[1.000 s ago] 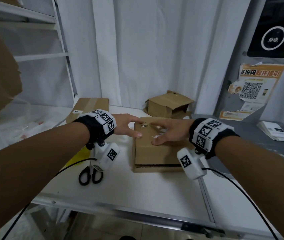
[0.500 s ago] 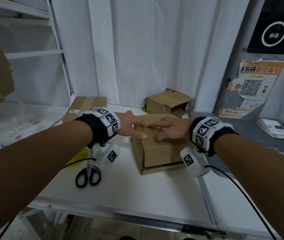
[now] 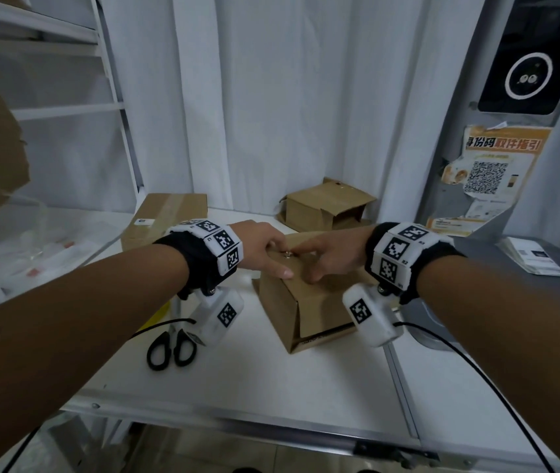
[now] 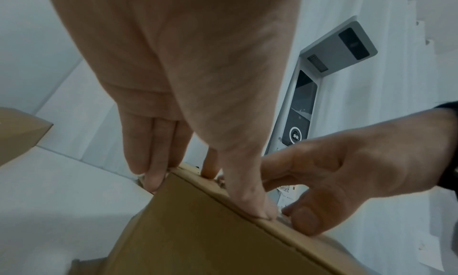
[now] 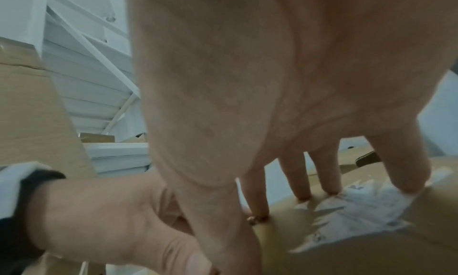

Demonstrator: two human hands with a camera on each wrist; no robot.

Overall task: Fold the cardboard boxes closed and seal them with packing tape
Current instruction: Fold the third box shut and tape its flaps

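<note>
A person's left hand (image 3: 264, 249) and right hand (image 3: 331, 256) meet on top of a small cardboard box (image 3: 305, 302) mid-table (image 3: 271, 380), w/ the box turned corner-on to the camera. Left hand grasps the box's top edge, thumb on the near side and fingers (image 4: 148, 169) hooked over the far corner, likely to steady it or turn it. Right hand lies slack on the top panel, fingers straight and spread, tips pressing down, prob. to keep the flaps flat. No tape roll visible in any view, so sealing looks not yet begun; near side flap still gapes a little at the bottom.

Head view alone gives the layout: scissors (image 3: 171, 349) on the table just left of the box, a taped box (image 3: 166, 216) behind the left wrist, an open box (image 3: 326, 208) at the back by the curtain (image 3: 271, 97), a QR poster (image 3: 490, 172) at right. Left wrist view shows what the head view hides, i.e. the thumb clamped on the edge and fingertips curling over the corner. Right wrist view adds a torn white label (image 5: 359, 210) under the right fingers (image 5: 404, 173) and a small metal bit (image 5: 252, 219) at the index tip; what it is, cannot tell
</note>
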